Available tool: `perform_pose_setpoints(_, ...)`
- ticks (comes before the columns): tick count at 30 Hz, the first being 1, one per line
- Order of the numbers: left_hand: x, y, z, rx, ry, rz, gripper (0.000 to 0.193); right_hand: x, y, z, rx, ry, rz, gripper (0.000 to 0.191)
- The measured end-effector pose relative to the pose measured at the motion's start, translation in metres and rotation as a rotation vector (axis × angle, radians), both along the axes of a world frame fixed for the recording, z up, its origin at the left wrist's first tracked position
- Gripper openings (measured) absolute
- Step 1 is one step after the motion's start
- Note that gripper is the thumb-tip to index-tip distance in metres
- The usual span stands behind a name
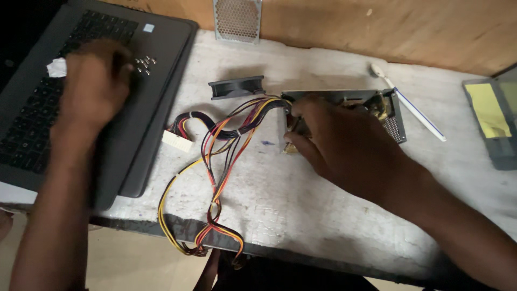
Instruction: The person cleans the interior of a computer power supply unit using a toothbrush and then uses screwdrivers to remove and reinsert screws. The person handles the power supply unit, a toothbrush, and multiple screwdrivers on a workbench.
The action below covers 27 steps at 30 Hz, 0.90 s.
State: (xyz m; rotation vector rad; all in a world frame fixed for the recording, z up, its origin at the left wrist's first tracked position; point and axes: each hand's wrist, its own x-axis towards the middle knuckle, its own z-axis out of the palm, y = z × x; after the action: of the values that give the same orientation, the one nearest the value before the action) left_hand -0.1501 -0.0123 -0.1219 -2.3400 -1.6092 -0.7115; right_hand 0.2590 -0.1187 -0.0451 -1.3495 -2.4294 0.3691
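My right hand (336,141) rests on an opened metal power supply box (389,110) at the middle of the white table, fingers curled over its near left corner where the cables come out. A bundle of red, yellow, orange and black wires (226,134) runs from the box to the left and down over the table's front edge, ending in a white connector (177,140). My left hand (94,83) hovers, blurred, over the palm rest of a dark grey laptop (161,70), beside several small screws (144,63). Whether its fingers pinch a screw is unclear.
A small black fan (236,87) lies behind the wires. A white pen (409,108) lies right of the box. A perforated metal grille (237,19) leans on the wooden back wall. A dark device with a yellow sheet (493,116) sits at the right edge. A white scrap (56,67) lies on the keyboard.
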Motion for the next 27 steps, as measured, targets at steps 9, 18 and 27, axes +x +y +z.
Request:
perform_pose_setpoints(9, -0.004, 0.023, 0.012, -0.079, 0.047, -0.062, 0.019, -0.001, 0.0, 0.003, 0.056, 0.037, 0.065, 0.033)
perform_pose_setpoints(18, 0.088, -0.028, 0.036, -0.358, -1.33, -0.47, 0.019, 0.067, 0.009, 0.007, 0.085, 0.919, 0.065, 0.028)
perform_pose_setpoints(27, 0.22, -0.048, 0.055, -0.586, -1.839, -1.027, 0.011, 0.083, 0.005, 0.015, 0.309, 1.157, 0.078, 0.017)
